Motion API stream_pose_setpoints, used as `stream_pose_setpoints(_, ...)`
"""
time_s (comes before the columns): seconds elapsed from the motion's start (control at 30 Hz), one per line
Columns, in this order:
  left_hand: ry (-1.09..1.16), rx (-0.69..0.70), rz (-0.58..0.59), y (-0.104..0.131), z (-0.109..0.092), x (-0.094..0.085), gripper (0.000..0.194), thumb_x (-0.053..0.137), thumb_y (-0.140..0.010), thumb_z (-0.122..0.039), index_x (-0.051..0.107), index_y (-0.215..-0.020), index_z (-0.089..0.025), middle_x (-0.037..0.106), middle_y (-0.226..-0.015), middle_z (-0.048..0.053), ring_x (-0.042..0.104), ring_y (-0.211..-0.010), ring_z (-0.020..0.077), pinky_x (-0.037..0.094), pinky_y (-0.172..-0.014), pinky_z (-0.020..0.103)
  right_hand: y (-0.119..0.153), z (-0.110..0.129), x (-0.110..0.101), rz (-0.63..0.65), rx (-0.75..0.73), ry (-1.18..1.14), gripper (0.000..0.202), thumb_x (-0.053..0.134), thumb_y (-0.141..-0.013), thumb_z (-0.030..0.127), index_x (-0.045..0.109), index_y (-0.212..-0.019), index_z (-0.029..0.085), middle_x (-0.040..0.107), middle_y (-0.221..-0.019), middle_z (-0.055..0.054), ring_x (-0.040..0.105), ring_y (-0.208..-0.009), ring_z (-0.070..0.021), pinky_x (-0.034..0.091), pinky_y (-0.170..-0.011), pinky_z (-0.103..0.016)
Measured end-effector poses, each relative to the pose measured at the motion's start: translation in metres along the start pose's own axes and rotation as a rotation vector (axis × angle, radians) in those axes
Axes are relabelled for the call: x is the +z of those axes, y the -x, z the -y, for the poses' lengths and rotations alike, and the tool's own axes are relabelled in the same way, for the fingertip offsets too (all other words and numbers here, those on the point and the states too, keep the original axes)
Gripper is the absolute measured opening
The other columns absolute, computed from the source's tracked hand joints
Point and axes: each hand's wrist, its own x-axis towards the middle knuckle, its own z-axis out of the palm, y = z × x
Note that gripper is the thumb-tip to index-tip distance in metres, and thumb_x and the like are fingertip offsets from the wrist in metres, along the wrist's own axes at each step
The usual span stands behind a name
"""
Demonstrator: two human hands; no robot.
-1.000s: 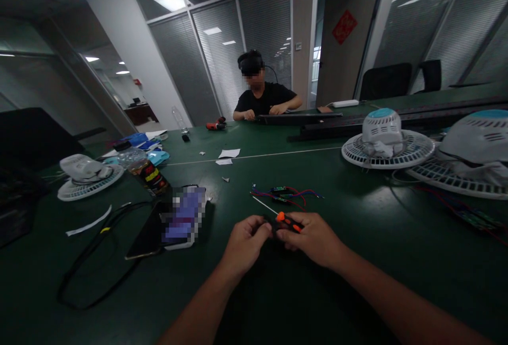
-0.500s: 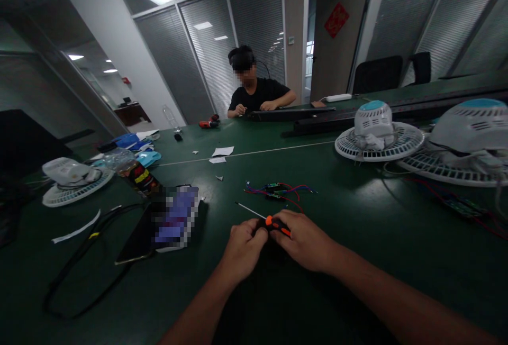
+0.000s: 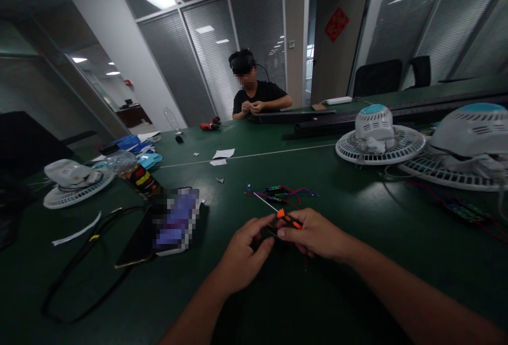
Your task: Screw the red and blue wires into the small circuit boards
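My right hand [image 3: 317, 233] is closed around a screwdriver [image 3: 292, 220] with a black and orange handle, its thin shaft pointing up and left. Opposite it, my left hand [image 3: 246, 252] has thumb and fingers curled at a small dark piece [image 3: 270, 232] that looks like a circuit board, mostly hidden between the hands. A thin red wire [image 3: 306, 264] hangs below my right fingers. Just beyond the screwdriver tip, small green circuit boards [image 3: 273, 192] with red and blue wires lie on the green table [image 3: 349, 292].
White fan-like housings [image 3: 375, 128] stand on the right, another [image 3: 73, 173] at far left. A phone [image 3: 135, 236], bottle [image 3: 141, 178] and black cable [image 3: 75, 265] lie left. Paper scraps [image 3: 223, 153] and a red drill [image 3: 210, 124] are farther back. Across the table sits a person [image 3: 260, 96].
My hands have moved apart slightly, the right one shifting right and up with the screwdriver. The dark piece and red wire now show. The person opposite has brought both hands together.
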Motion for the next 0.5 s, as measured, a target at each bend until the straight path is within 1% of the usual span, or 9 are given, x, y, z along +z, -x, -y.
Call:
stream_pose_setpoints(0.03,-0.003,0.023,0.016,0.0,0.0,0.0,0.035,0.05,-0.08,-0.022,0.055,-0.115,-0.024,0.062,-0.098,0.004,0.057,-0.077,0.0143,0.045,-0.07,0.027,0.0,0.002,-0.001,-0.028,0.0,0.003,0.02,0.054,-0.077,0.032,0.062,-0.088,0.017,0.049,-0.047,0.007,0.046,-0.035,-0.0073,0.037,-0.034,-0.018)
stream_pose_setpoints(0.1,0.031,-0.013,-0.007,-0.001,0.001,0.0,0.024,0.051,-0.08,-0.023,0.061,-0.103,-0.022,0.064,-0.093,0.004,0.058,-0.083,0.0158,0.044,-0.075,0.028,0.001,0.006,-0.002,-0.134,-0.012,0.024,0.02,0.054,-0.077,0.034,0.063,-0.085,0.018,0.055,-0.054,0.004,0.051,-0.043,-0.0096,0.041,-0.04,-0.02)
stream_pose_setpoints(0.17,0.096,-0.108,-0.057,-0.001,0.001,0.001,0.022,0.053,-0.08,-0.025,0.06,-0.099,-0.019,0.065,-0.087,0.004,0.059,-0.079,0.0156,0.045,-0.071,0.027,0.006,0.012,-0.001,-0.289,-0.027,0.057,0.023,0.048,-0.081,0.036,0.062,-0.089,0.019,0.062,-0.069,-0.001,0.058,-0.059,-0.014,0.046,-0.054,-0.026)
stream_pose_setpoints(0.23,0.162,-0.173,-0.088,-0.001,0.0,0.002,0.02,0.053,-0.079,-0.028,0.058,-0.096,-0.017,0.064,-0.08,0.003,0.058,-0.071,0.0144,0.045,-0.064,0.025,0.019,0.014,0.0,-0.448,-0.025,0.09,0.03,0.041,-0.084,0.04,0.058,-0.098,0.019,0.064,-0.088,-0.005,0.059,-0.078,-0.0181,0.046,-0.069,-0.032)
stream_pose_setpoints(0.3,0.223,-0.196,-0.106,-0.001,-0.002,0.003,0.018,0.053,-0.079,-0.028,0.056,-0.091,-0.016,0.062,-0.073,0.001,0.056,-0.063,0.0124,0.044,-0.058,0.023,0.038,0.01,0.003,-0.586,0.018,0.124,0.037,0.037,-0.085,0.045,0.056,-0.106,0.021,0.065,-0.093,-0.006,0.061,-0.083,-0.0195,0.046,-0.072,-0.032)
stream_pose_setpoints(0.33,0.253,-0.203,-0.112,-0.001,-0.002,0.003,0.016,0.053,-0.079,-0.028,0.056,-0.09,-0.016,0.061,-0.07,0.0,0.055,-0.06,0.0116,0.043,-0.056,0.023,0.049,0.006,0.005,-0.627,0.058,0.139,0.039,0.035,-0.086,0.046,0.055,-0.108,0.022,0.067,-0.089,-0.005,0.062,-0.079,-0.019,0.049,-0.067,-0.03)
stream_pose_setpoints(0.37,0.281,-0.208,-0.121,-0.001,-0.002,0.003,0.016,0.053,-0.078,-0.027,0.055,-0.089,-0.016,0.061,-0.068,0.0,0.055,-0.058,0.011,0.043,-0.055,0.022,0.06,0.0,0.009,-0.634,0.101,0.152,0.042,0.033,-0.085,0.049,0.055,-0.109,0.023,0.068,-0.082,-0.005,0.064,-0.071,-0.0187,0.05,-0.057,-0.028)
stream_pose_setpoints(0.4,0.305,-0.214,-0.13,-0.001,-0.002,0.003,0.017,0.053,-0.077,-0.026,0.054,-0.091,-0.016,0.061,-0.067,-0.001,0.055,-0.056,0.0108,0.043,-0.055,0.023,0.071,-0.006,0.013,-0.631,0.13,0.161,0.043,0.033,-0.084,0.051,0.056,-0.109,0.023,0.069,-0.078,-0.005,0.065,-0.068,-0.019,0.051,-0.053,-0.027)
stream_pose_setpoints(0.5,0.319,-0.233,-0.138,0.0,-0.002,0.002,0.025,0.053,-0.077,-0.026,0.055,-0.1,-0.015,0.065,-0.068,0.002,0.059,-0.06,0.0128,0.045,-0.059,0.025,0.092,-0.025,0.032,-0.623,0.11,0.19,0.038,0.043,-0.079,0.052,0.063,-0.103,0.029,0.072,-0.088,-0.003,0.068,-0.077,-0.0184,0.055,-0.062,-0.023)
